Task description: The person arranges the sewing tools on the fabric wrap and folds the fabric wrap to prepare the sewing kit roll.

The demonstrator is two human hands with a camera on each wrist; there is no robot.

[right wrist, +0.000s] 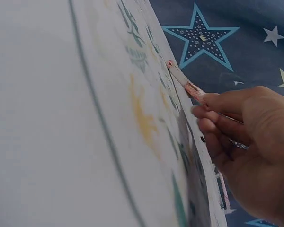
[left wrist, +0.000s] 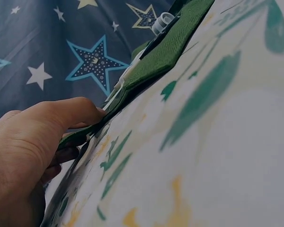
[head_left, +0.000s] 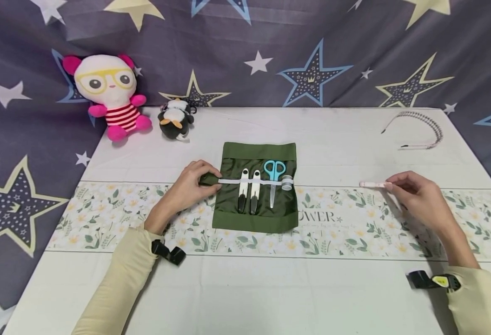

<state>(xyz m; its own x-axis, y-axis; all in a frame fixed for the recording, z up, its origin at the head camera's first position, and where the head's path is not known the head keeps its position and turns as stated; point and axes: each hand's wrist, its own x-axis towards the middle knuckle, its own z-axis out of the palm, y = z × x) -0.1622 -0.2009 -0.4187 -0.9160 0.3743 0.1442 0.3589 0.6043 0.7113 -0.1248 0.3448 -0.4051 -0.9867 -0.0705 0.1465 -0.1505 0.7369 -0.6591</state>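
A dark green fabric sewing pouch (head_left: 255,222) lies unfolded on the table. Its white elastic band holds two white-and-black tools (head_left: 243,188), scissors (head_left: 274,171) with blue handles and a small clear round container (head_left: 287,183). My left hand (head_left: 191,186) pinches the pouch's left edge between thumb and fingers; the left wrist view shows this green edge (left wrist: 151,66) slightly raised. Well to the right of the pouch, my right hand (head_left: 423,197) pinches a slim pink-and-white strip (head_left: 372,184) by one end. Its free end, with a pinkish tip, points left; its exact kind is unclear.
A pink-and-white plush toy (head_left: 120,102) and a small penguin plush (head_left: 174,120) sit at the back left. At the back right lies a headband (head_left: 431,124). Beneath the pouch runs a floral band (head_left: 337,242) across the white tablecloth. A star-patterned curtain (head_left: 237,42) hangs behind.
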